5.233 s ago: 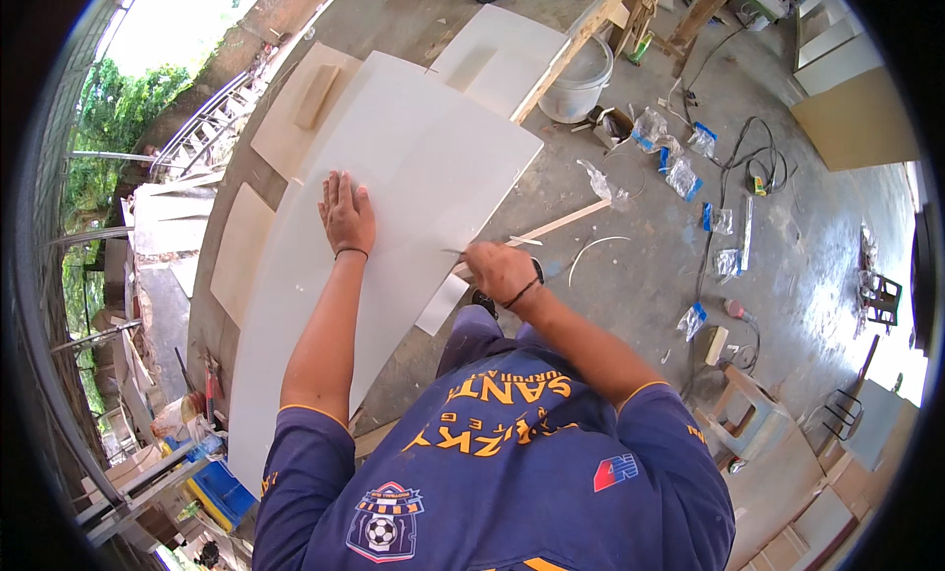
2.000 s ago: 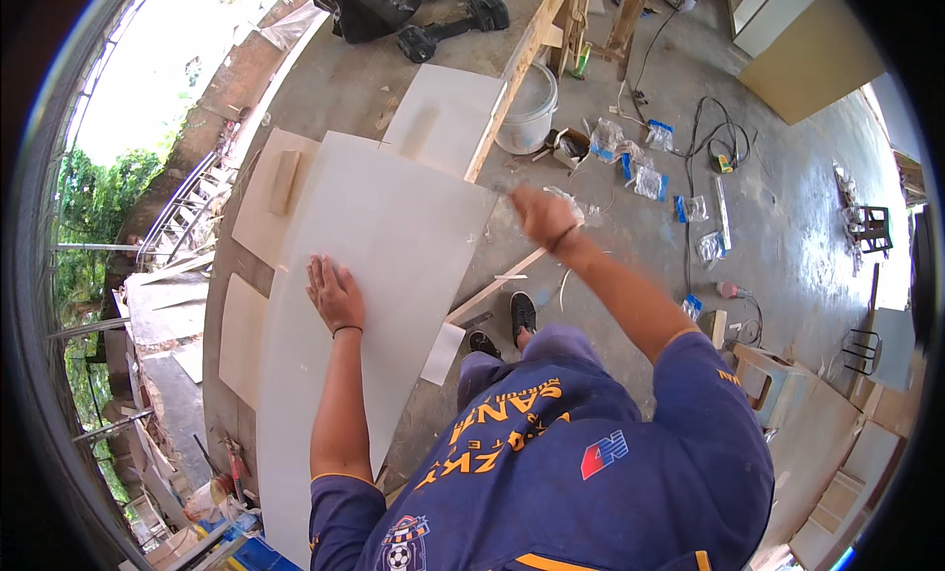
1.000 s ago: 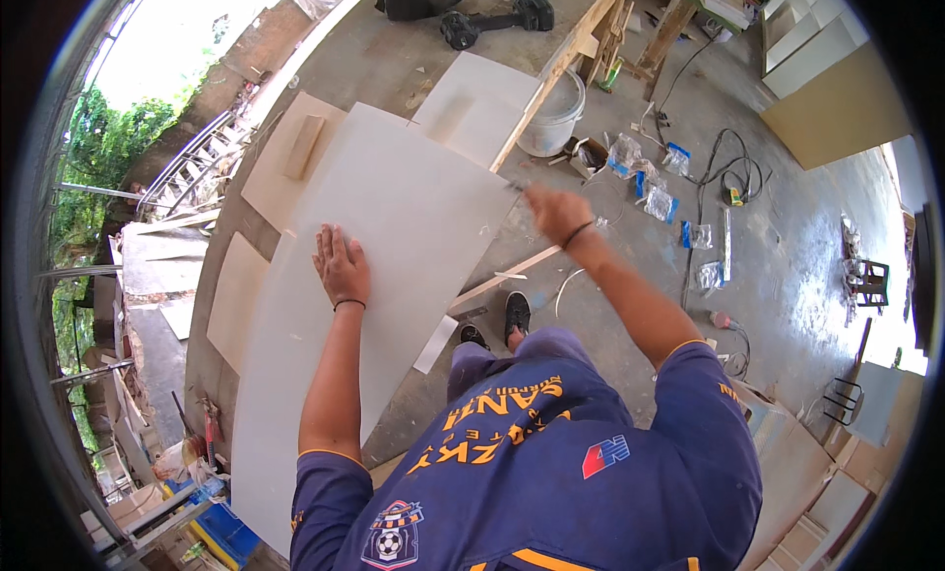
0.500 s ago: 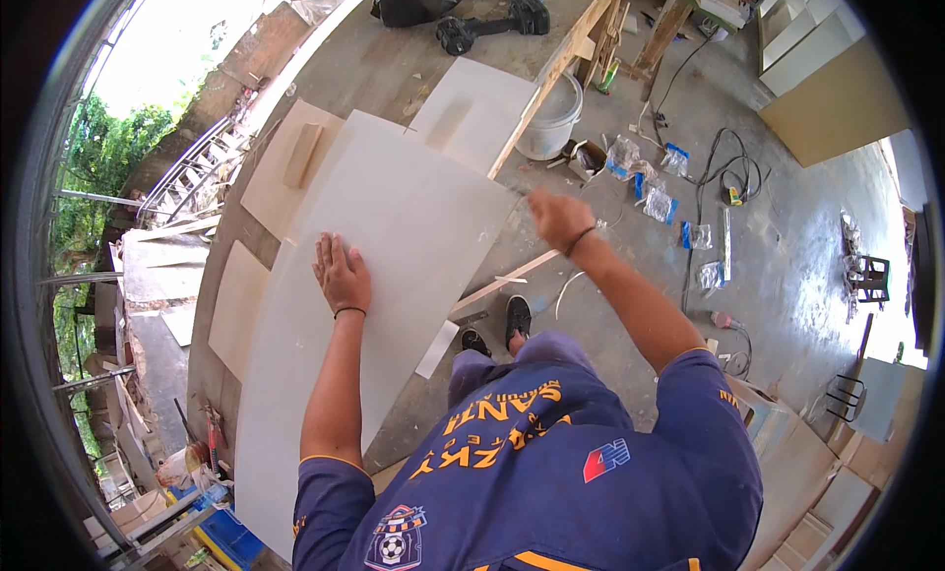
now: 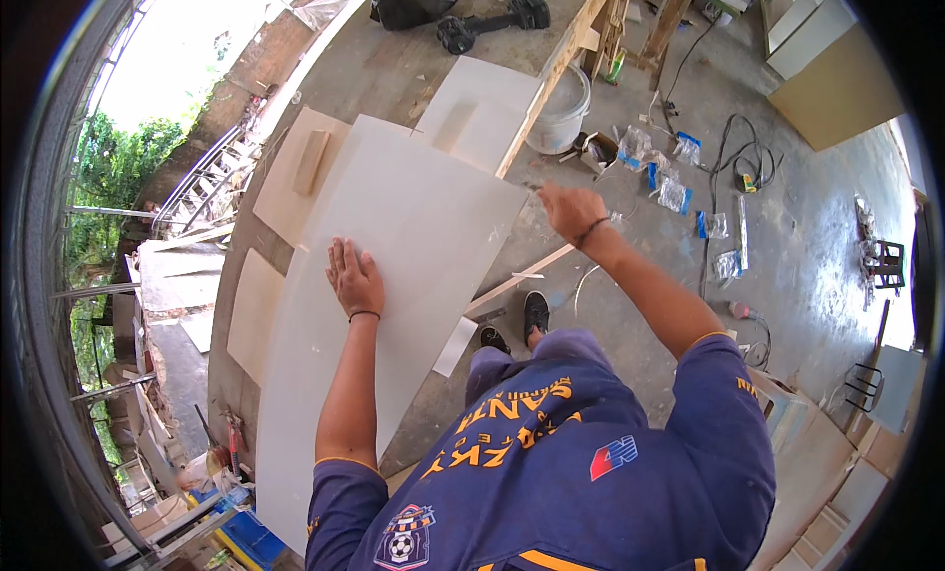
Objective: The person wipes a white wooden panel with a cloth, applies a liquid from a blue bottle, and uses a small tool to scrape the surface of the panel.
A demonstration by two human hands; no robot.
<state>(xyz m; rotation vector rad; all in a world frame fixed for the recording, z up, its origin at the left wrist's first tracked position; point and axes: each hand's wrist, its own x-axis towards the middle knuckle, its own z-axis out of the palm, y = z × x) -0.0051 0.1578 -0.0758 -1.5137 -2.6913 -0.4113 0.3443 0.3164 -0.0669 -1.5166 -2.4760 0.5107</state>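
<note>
A long white panel (image 5: 423, 222) lies across the work surface in front of me. My left hand (image 5: 356, 284) rests flat on its top, palm down with the fingers stretched out. Just off the panel's far right corner, my right hand (image 5: 574, 215) is closed, thumb side toward the edge. Whatever it may hold is too small to make out. A smaller white board (image 5: 482, 98) lies beyond the panel, partly covered by it. To the left, two pale boards stick out; the farther board (image 5: 287, 192) carries a short wooden block (image 5: 312, 162).
A black dumbbell-shaped object (image 5: 492, 22) lies at the far end. On the floor to the right stand a white bucket (image 5: 559, 113) and an open box (image 5: 597, 152), near several plastic packets (image 5: 673, 192) and a coiled black cable (image 5: 753, 158). A wooden strip (image 5: 522, 278) slants beneath the panel's right edge.
The whole view has shifted slightly to the right. My left hand stays flat on the panel, and my right hand remains closed beside the corner with only a slight turn.
</note>
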